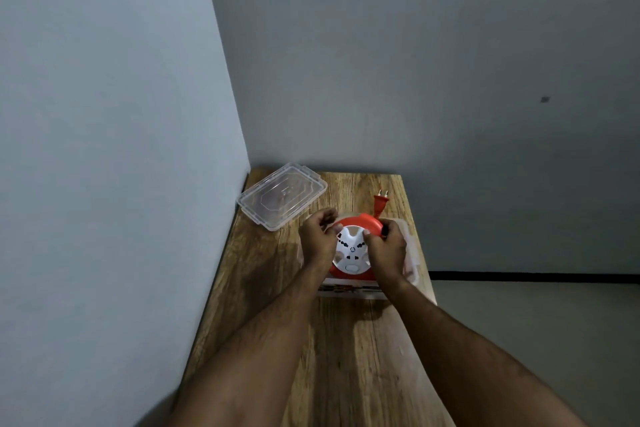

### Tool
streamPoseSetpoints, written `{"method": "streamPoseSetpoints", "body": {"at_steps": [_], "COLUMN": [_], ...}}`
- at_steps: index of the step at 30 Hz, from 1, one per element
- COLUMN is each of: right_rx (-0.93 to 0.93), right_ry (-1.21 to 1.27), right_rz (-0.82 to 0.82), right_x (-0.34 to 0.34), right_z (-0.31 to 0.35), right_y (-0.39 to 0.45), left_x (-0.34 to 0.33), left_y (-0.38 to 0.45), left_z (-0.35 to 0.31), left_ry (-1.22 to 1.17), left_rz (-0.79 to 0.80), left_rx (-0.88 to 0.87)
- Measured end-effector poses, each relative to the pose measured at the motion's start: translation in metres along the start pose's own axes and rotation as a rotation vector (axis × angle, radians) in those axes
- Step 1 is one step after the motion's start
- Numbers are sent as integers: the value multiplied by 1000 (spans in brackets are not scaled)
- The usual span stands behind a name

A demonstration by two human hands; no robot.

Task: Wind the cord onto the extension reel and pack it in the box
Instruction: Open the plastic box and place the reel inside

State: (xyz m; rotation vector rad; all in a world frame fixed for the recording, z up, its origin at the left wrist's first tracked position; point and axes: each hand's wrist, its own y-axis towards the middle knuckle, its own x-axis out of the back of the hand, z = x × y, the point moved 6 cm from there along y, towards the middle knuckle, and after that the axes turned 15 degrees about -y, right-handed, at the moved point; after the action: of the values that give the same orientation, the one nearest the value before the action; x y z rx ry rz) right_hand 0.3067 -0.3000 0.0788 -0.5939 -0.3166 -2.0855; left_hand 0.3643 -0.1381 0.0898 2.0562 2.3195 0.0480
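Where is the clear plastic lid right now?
The clear lid lies on the wooden table at its far left corner by the wall, apart from the red reel held in both hands.

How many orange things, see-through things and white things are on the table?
Orange: 2, the reel's rim and the plug
See-through: 2, the lid and the box
White: 1, the reel's socket face
Total: 5
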Motion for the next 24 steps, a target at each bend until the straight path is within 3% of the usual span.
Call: {"method": "streamPoseSetpoints", "body": {"at_steps": [5,9,14,20,24], "right_rx": [-23,-150,-267,-279,-249], "right_ry": [-142,-192,-298,-372,-508], "right_rz": [89,156,124,100,144], "right_x": [-13,-21,-27,-16,-4], "right_z": [-8,-24,-38,-26,-13], "right_y": [3,10,17,11,-1], "left_x": [3,0,-1,-8,-8], "left_y": [1,4,1,-7,-7], "left_z": [10,14,16,30,23], "left_ry": [113,182,281,510,521], "left_rz": [-28,28,61,134,91], "left_rx": [21,34,45,212,150]}}
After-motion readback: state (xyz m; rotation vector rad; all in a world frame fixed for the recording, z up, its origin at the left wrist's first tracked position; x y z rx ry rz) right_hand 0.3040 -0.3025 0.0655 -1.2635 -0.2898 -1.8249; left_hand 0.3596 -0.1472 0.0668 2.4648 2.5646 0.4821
